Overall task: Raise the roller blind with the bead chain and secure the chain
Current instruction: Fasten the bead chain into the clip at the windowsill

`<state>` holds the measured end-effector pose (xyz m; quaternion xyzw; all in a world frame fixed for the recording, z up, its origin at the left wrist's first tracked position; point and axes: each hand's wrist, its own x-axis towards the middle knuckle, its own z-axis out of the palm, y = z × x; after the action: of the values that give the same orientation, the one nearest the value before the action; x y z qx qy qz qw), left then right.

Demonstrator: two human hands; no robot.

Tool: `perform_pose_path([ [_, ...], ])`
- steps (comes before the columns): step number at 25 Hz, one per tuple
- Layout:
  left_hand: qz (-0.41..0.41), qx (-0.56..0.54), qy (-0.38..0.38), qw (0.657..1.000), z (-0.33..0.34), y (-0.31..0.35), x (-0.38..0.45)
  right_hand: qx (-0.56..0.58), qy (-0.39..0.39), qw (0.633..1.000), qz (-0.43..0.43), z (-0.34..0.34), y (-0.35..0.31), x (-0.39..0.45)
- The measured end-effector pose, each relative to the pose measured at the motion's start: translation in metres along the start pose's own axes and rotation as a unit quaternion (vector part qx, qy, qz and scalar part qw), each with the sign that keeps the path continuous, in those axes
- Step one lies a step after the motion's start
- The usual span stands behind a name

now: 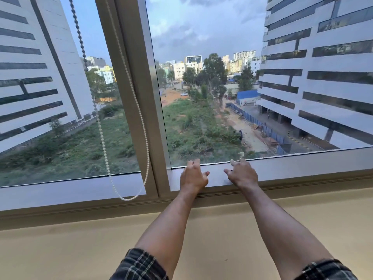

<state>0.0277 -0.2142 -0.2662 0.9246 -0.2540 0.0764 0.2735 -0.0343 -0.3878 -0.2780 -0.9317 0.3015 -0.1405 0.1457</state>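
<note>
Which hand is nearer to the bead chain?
Left. The left hand rests on the window frame, right of the bead chain; the right hand is farther right.

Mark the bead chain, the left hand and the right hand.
bead chain (129, 198): head view, bottom of the hanging loop.
left hand (193, 177): head view, back of the hand.
right hand (243, 173): head view, back of the hand.

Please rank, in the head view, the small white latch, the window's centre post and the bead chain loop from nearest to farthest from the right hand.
From the right hand:
1. Small white latch, just above its fingertips on the lower frame.
2. Centre post, to the left, beyond the left hand.
3. Bead chain loop, farthest left, hanging free.
</note>
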Motion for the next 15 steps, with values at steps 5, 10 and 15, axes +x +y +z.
perform_pose_path([
  [5, -0.036, -0.042, 0.019, 0.998, 0.012, -0.012, 0.008, 0.019, 0.015, 0.998, -0.06, 0.011, 0.012, 0.009],
  [10, -0.05, -0.118, 0.04, 0.991, 0.014, -0.023, 0.001, 0.05, 0.087, 0.992, -0.082, 0.014, 0.006, 0.0],
  [15, -0.02, -0.186, 0.076, 0.979, 0.008, -0.034, -0.022, 0.268, 0.228, 0.93, -0.107, 0.01, -0.02, -0.019],
])
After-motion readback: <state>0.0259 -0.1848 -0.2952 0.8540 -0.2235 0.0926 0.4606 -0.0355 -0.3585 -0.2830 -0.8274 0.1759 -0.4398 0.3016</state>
